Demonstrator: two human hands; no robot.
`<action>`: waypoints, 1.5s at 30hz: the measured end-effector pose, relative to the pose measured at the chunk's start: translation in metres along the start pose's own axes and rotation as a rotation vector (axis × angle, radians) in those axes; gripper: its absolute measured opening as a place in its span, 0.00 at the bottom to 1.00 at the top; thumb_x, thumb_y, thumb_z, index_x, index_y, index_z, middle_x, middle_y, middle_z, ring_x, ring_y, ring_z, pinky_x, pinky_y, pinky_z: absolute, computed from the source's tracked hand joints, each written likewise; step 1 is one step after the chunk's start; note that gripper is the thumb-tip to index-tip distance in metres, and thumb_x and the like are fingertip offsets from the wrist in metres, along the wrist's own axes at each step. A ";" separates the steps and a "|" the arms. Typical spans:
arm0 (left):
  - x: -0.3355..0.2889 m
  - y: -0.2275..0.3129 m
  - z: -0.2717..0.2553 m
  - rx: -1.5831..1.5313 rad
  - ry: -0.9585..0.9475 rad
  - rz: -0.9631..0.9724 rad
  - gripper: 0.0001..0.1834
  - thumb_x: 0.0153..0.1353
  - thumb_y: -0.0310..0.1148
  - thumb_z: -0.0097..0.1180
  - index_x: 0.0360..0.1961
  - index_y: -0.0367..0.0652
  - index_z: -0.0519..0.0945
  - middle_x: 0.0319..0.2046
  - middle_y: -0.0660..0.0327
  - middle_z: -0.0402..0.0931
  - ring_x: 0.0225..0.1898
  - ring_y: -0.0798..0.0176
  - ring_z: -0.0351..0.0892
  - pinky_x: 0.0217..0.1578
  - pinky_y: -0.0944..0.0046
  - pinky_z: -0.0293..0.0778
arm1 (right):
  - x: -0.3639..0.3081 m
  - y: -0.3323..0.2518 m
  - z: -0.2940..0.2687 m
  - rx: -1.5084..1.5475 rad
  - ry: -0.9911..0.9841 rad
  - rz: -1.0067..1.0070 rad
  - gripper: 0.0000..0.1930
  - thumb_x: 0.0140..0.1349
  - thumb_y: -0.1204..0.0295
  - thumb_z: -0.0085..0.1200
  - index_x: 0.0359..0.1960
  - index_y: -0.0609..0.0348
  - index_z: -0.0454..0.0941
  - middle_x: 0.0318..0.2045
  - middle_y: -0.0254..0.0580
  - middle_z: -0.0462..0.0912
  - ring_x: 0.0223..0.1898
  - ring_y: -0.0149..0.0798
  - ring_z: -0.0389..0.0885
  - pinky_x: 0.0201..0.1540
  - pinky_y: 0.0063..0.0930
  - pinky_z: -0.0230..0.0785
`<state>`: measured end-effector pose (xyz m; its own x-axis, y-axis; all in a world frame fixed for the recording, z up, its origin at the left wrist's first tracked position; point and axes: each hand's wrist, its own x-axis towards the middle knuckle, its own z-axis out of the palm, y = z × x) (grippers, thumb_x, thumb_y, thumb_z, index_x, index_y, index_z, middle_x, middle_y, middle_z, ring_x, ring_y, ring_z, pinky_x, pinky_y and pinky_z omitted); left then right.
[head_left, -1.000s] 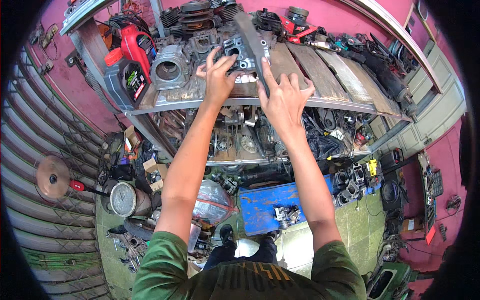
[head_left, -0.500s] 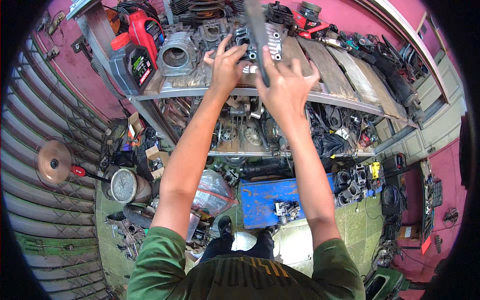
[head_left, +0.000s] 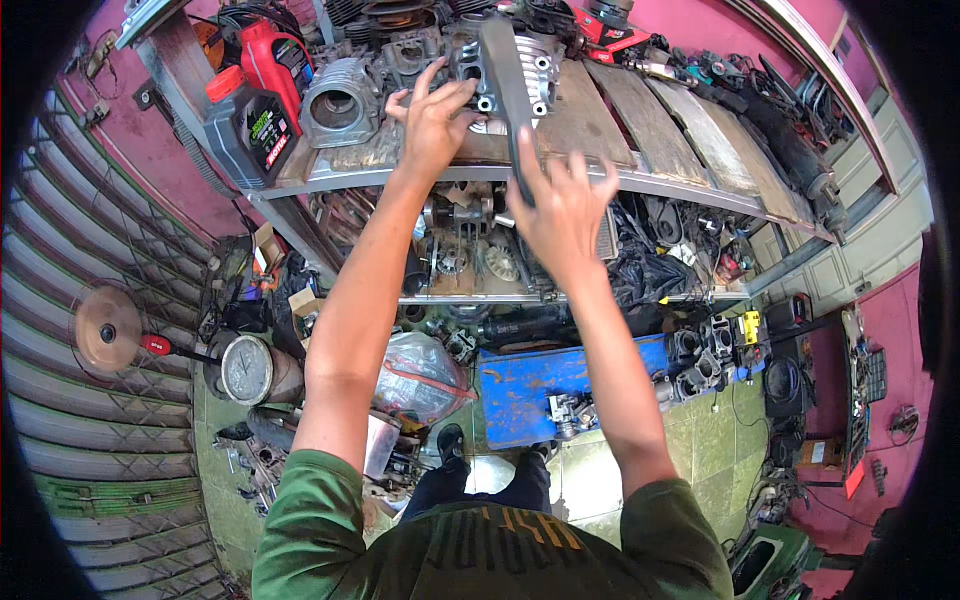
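A silver engine cylinder head (head_left: pixel 541 80) with bolt holes sits near the front edge of the upper shelf. My left hand (head_left: pixel 432 125) is at its left end, thumb and fingers closed against the metal. In my right hand (head_left: pixel 560 210) is a long, flat, dark grey tool (head_left: pixel 508 75), blurred by motion; its exact kind is not clear. The thumb and index finger grip its near end, and the other fingers are spread. It points away from me across the cylinder head and hides part of it. Whether they touch is not clear.
Left on the shelf (head_left: pixel 590 115) stand a round-bored engine casing (head_left: pixel 340 105), a dark oil bottle (head_left: pixel 250 130) and a red one (head_left: pixel 268 65). More engine parts crowd behind. Below are a blue board (head_left: pixel 520 390), a wrapped bundle (head_left: pixel 420 375) and a bucket (head_left: pixel 250 370).
My right hand and the flat tool have drawn back toward me over the cylinder head. My left hand keeps its place on the head; the whole view has shifted slightly.
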<state>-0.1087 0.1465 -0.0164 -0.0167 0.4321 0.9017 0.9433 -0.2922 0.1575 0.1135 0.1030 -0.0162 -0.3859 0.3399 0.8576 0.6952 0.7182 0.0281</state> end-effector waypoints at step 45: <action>0.005 0.001 0.009 -0.002 -0.019 -0.047 0.26 0.48 0.34 0.78 0.51 0.45 0.89 0.50 0.63 0.87 0.69 0.58 0.72 0.61 0.46 0.50 | 0.000 0.020 0.004 0.280 0.218 0.278 0.30 0.62 0.65 0.64 0.67 0.56 0.77 0.29 0.40 0.78 0.40 0.42 0.74 0.54 0.46 0.59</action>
<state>-0.1048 0.1557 -0.0153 -0.0546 0.4616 0.8854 0.9410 -0.2728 0.2002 0.1253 0.1200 -0.0174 -0.0502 0.4292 0.9018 0.5522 0.7643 -0.3330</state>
